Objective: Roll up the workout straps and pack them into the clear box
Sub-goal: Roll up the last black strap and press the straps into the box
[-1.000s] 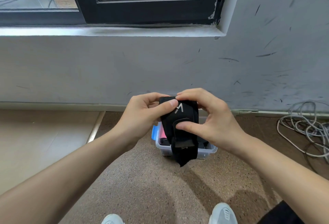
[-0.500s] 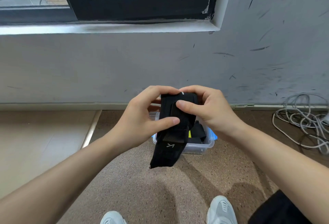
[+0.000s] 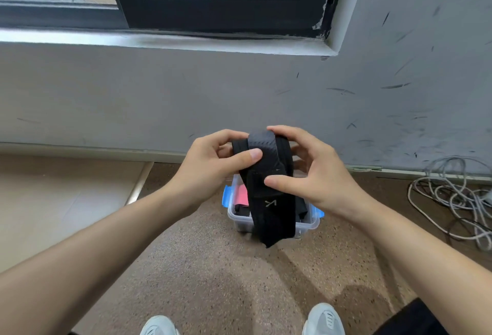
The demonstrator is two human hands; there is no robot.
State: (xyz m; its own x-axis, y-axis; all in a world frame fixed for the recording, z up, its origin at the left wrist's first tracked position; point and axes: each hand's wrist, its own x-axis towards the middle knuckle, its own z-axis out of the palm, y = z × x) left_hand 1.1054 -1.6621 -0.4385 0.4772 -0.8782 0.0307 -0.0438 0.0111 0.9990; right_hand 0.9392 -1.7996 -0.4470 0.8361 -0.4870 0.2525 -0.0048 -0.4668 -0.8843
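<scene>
A black workout strap (image 3: pixel 269 174), partly rolled, is held in the air between both hands. My left hand (image 3: pixel 210 164) grips the roll from the left with its thumb across the front. My right hand (image 3: pixel 308 172) holds it from the right, fingers over the top and thumb pressing the front. The loose tail with a small white logo hangs down to about the box's front edge. Below stands the clear box (image 3: pixel 308 224) with blue clips on the floor, holding black straps and something pink (image 3: pixel 241 193).
A grey wall and a dark-framed window rise just behind the box. A tangle of grey cable (image 3: pixel 452 196) lies on the floor at the right. My two white shoes (image 3: pixel 322 318) show at the bottom edge. A pale floor strip (image 3: pixel 66 196) lies at the left.
The roll has turned in my hands and grown; the hanging tail swung from left back to the middle. My left thumb moved up onto the roll and my right thumb moved lower.
</scene>
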